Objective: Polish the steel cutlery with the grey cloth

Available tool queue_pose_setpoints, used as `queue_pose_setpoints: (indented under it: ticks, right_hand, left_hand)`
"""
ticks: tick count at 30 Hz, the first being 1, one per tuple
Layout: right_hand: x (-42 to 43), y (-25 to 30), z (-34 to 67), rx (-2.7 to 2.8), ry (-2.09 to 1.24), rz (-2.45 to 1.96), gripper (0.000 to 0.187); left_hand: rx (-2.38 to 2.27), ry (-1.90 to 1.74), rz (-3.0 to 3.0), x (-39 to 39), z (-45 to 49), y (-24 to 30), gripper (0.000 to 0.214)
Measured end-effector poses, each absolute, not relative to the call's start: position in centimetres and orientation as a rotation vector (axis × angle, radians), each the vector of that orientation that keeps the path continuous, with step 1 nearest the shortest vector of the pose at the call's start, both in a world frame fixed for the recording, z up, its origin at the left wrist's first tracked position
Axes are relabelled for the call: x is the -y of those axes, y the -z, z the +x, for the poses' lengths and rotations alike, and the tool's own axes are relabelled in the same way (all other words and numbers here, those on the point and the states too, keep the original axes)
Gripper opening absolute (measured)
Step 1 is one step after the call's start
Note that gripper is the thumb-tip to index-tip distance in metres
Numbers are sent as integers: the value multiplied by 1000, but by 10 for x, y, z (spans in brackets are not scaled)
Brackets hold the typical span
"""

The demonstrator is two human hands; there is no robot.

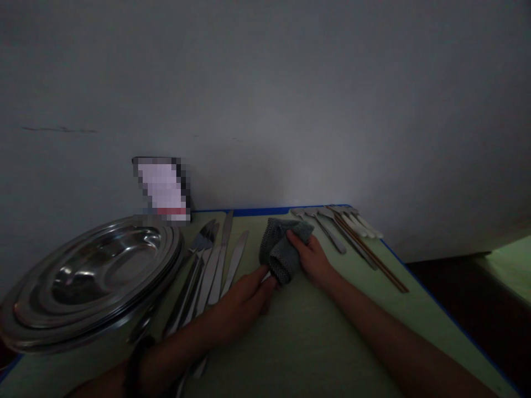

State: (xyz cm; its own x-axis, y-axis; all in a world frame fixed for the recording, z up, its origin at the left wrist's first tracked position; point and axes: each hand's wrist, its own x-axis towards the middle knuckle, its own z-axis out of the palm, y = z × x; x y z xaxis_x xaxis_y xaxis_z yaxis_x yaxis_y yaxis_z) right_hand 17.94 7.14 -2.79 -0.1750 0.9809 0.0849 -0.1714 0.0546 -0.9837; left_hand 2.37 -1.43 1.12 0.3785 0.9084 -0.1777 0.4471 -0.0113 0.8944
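A dark grey-green cloth (282, 251) is bunched over the middle of the table. My right hand (313, 257) is closed around its right side, thumb on top. Just below it, my left hand (255, 293) pinches a metal utensil (267, 276). Only a short shiny piece of this utensil shows between my fingers and the cloth; its other end is covered, so I cannot tell its kind. Several table knives (235, 260) and forks (203, 240) lie left of the cloth, partly behind my left forearm.
Stacked metal plates (25, 307) stand at the left. Behind them a phone (161, 188) leans on the wall (265, 99). Metal spoons (332, 235), wooden chopsticks (373, 254) and white spoons (367, 224) lie at the right of the blue-edged green table (315, 342).
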Motion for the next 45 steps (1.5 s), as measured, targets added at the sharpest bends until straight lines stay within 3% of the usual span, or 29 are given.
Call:
queue_pose_setpoints:
  ticks: [7,13,20,28,45]
  right_hand:
    - [-73,33,180,1172,-1541,-801,26]
    - [-73,31,181,1213,-1446,-859,25]
    - [-69,24,182,1264,-1314,-1126,42]
    - [-76,22,179,861,-1644,-757,19]
    - [-74,23,182,948,-1777,-656,20]
  left_hand:
    - [-1245,-609,1605,15,23,-7,31]
    - [-1208,-575,1634,15,23,-10,30]
    - [-1169,-590,1551,17,24,-13,29]
    - [-1165,-774,1335,13,21,2,32]
    - [-1092,-763,1365,14,22,3,28]
